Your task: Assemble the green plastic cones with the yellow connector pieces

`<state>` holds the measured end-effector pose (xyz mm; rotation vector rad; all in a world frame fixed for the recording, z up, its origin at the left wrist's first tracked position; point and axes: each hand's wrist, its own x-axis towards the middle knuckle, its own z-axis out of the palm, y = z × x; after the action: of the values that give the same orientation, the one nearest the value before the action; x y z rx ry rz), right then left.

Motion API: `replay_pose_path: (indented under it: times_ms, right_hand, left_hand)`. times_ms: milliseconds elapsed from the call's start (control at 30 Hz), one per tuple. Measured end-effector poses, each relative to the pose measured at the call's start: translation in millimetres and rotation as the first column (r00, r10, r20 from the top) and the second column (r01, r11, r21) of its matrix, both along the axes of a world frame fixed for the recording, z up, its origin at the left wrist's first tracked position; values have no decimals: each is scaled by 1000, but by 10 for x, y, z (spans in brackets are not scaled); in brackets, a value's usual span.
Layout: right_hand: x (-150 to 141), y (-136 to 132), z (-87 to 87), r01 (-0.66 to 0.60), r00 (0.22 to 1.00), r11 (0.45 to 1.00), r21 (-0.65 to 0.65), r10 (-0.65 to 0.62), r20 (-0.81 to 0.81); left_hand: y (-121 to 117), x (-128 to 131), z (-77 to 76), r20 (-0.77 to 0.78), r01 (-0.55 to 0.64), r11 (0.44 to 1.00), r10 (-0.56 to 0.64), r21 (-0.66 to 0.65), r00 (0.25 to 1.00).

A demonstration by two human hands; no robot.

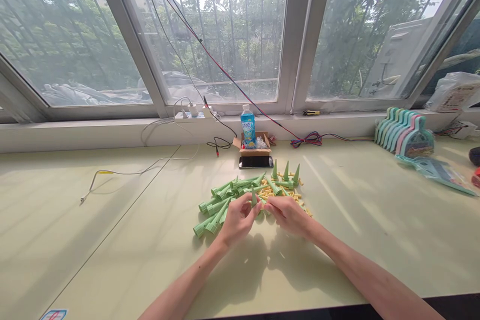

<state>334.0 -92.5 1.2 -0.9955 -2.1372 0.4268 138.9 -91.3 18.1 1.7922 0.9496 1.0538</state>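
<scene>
My left hand [239,217] is closed round a green plastic cone [254,196], its narrow tip pointing up. Right beside it, my right hand [287,214] is closed too, fingertips pinched against the cone's side; a small yellow piece seems to be in that pinch, mostly hidden. Left of and behind my hands lies a heap of green cones [221,208] on their sides. Small yellow plastic pieces [297,199] are scattered behind my right hand. Several green cones [287,172] stand upright at the back of that pile, with yellow pieces at their bases.
Behind the pile lie a phone [255,162] and an open cardboard box [245,152] with a blue bottle [248,127]. Pastel plastic paddle-shaped items [410,135] stand at the right. A bent rod with cable [90,187] lies left. Wires [309,139] run along the windowsill.
</scene>
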Motion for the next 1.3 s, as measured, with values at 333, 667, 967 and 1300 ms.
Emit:
replay_pose_path:
  times_ms: [333, 667, 967, 1300]
  right_hand:
    - [-19, -32, 59, 15, 998, 999, -34, -17, -65]
    - [-26, -28, 41, -22, 995, 999, -33, 18, -102]
    - [-3, 2, 22, -7, 999, 1000, -5, 7, -31]
    - [-15, -24, 29, 16, 999, 999, -32, -17, -38]
  left_hand:
    - [3, 19, -5, 82, -13, 998, 17, -54, 996]
    - [11, 25, -12, 110, -21, 998, 27, -59, 994]
    - [11, 20, -16, 25, -40, 999, 40, 19, 999]
    - [-9, 27, 1, 56, -81, 997, 81, -9, 995]
